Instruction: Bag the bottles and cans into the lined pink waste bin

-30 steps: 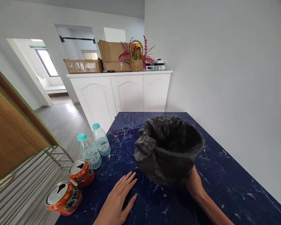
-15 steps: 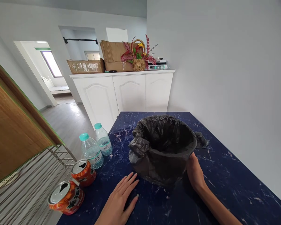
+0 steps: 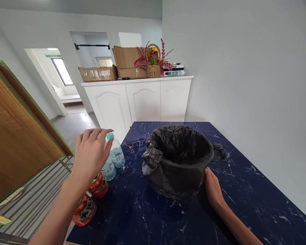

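1. The left hand (image 3: pixel 90 151) is raised, fingers loosely curved and thumb apart; nothing is seen held in it.
2. Beside its thumb stands the far bottle (image 3: pixel 117 154); the near bottle (image 3: pixel 108 170) is partly hidden below the hand. Whether either is touched cannot be told. With the view blocked, one could be tipped by a stray knuckle.
3. Under the left wrist and forearm, the rear can (image 3: pixel 100 187) and front can (image 3: pixel 85 211) are partly covered. If the arm were lowered, they could be knocked off the nearby edge of the table (image 3: pixel 142 211).
4. Against the right hand (image 3: pixel 213 189) stands the bag-lined bin (image 3: pixel 180 178); whether it is gripped or only steadied cannot be told. It could be slid by uneven pressure.
5. Just beyond the right hand lies loose black plastic (image 3: pixel 219 152), which could be snagged if the bin were shifted.
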Tool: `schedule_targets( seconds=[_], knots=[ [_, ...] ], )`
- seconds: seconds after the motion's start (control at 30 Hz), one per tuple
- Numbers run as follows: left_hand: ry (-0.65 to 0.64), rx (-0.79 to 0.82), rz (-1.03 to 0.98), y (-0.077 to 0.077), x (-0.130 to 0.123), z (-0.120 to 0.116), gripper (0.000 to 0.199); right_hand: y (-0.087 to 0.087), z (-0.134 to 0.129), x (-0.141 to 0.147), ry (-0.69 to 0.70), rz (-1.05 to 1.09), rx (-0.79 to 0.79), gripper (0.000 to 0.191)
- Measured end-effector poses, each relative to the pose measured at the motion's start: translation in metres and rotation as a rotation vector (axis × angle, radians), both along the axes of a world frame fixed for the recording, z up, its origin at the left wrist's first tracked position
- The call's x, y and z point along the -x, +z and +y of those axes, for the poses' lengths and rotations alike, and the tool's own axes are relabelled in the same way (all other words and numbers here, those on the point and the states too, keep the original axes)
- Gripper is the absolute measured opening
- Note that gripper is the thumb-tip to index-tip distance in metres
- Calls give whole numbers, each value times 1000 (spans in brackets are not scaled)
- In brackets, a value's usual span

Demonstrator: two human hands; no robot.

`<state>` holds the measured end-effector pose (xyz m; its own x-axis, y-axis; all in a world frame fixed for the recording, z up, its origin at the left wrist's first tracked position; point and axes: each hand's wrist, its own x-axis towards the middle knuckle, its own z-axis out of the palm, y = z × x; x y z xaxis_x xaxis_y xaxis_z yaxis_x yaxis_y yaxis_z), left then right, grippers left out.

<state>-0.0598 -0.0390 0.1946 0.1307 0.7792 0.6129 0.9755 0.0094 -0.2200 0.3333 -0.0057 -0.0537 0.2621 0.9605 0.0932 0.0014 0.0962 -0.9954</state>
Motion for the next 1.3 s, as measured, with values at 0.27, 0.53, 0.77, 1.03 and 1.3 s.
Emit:
schedule_targets(
  seconds=[0.27,0.53,0.77,1.03,1.3],
  knots=[
    [113,314,14,-5,22,61,35,3,-2,1,14,-31,-21,58],
    [-96,-139,-203,61,-26,1,44,-1,-3,0,50,-42,9,62],
    [-483,-251,-421,127,-87,-42,43,-1,-1,0,41,-53,12,68],
    [-719,226,-277,89,-128,4,25,0,1,1,35,-60,-14,67],
    [-652,495,-167,54,-139,32,28,-1,1,2,36,-71,-21,66]
  ],
)
